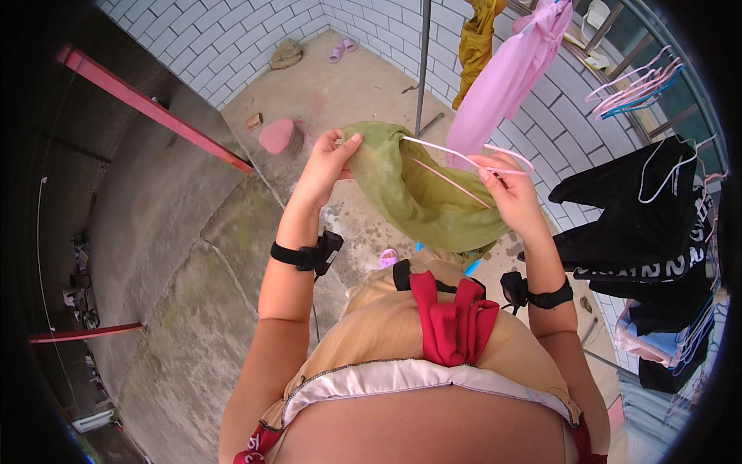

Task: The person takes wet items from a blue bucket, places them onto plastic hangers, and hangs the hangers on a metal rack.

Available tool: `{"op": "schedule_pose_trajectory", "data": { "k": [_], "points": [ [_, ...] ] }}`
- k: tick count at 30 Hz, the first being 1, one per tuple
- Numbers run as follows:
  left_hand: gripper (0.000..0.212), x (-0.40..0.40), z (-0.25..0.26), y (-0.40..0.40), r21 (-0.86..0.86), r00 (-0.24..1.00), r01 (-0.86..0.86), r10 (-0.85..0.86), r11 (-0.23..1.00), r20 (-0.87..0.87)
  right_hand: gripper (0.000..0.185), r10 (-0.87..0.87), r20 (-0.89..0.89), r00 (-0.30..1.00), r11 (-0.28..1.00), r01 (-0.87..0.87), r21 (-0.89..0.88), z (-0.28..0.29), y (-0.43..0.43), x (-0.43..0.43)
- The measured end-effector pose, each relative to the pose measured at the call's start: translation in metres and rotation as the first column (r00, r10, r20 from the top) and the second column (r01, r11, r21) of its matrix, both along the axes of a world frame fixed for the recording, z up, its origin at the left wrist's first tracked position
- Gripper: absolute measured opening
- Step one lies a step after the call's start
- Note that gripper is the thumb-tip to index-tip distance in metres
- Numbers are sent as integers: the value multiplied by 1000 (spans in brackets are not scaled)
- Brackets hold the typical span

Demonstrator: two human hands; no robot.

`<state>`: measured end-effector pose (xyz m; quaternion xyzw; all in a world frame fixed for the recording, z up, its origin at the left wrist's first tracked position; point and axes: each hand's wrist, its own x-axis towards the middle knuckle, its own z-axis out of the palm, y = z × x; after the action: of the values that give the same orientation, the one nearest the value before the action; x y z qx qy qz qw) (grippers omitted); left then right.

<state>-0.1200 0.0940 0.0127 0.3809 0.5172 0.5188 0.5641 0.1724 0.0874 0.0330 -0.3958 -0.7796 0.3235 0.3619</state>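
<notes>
A sheer olive-green garment (394, 191) is stretched between my two hands, its opening facing up. My left hand (331, 159) pinches the garment's edge at its left end, thumb on top. In my right hand (507, 188) is a pale pink clothes hanger (443, 148), held near its hook end, which curves out to the right. One arm of the hanger passes into the garment's opening, and its far end is hidden by the cloth. My right fingers also appear to touch the garment's right edge, though I cannot tell how firmly.
Black clothes (614, 232) and empty hangers (637, 93) hang along a rail at right. A pink garment (493, 87) and a mustard garment (478, 46) hang ahead, beside a metal pole (423, 69). A pink-topped stool (281, 136) stands on the concrete. Part of a blue basin (472, 267) shows below.
</notes>
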Motion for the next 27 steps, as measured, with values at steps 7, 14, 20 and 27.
{"op": "schedule_pose_trajectory", "data": {
  "k": [7,14,20,27],
  "points": [
    [30,-2,2,-1,252,926,-286,335,925,-177,22,-23,-61,998,999,25,32,2,-1,7],
    [24,39,5,-8,670,347,205,587,713,-731,23,8,-37,999,999,-7,34,14,-12,-9],
    [22,41,31,-3,653,394,228,545,722,-741,21,36,117,992,994,-24,-107,4,-4,-9],
    [33,44,49,-9,618,497,271,442,739,-747,23,-43,-3,999,994,43,105,10,1,-6]
  ]
}}
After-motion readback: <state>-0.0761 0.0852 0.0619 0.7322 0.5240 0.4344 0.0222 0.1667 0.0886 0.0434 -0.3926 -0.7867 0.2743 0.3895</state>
